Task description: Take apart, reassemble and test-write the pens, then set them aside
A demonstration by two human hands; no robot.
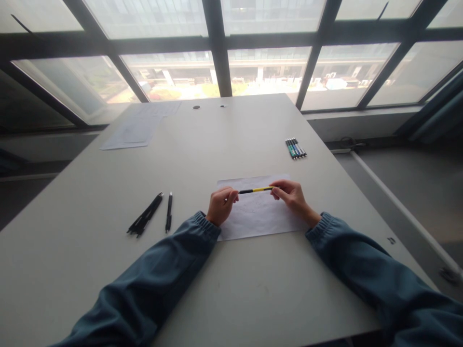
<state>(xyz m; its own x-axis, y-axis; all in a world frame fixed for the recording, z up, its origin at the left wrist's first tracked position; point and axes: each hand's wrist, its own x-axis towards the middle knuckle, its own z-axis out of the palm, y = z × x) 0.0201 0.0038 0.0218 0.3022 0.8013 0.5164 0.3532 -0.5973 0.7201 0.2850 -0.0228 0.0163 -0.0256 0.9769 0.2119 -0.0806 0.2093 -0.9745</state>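
Observation:
A yellow and black pen (256,190) is held level between both hands, just above a white sheet of paper (257,219) on the grey table (224,144). My left hand (221,205) is closed in a fist-like pinch on the pen's left end. My right hand (293,195) pinches the right end with its fingertips. Both sleeves are dark blue. Faint pencil marks show on the sheet under the pen.
Several black pens (149,219) lie to the left of the sheet. A small row of coloured pens (295,148) lies at the far right. Loose papers (139,126) rest at the far left corner. Large windows stand behind the table; its right edge drops to the floor.

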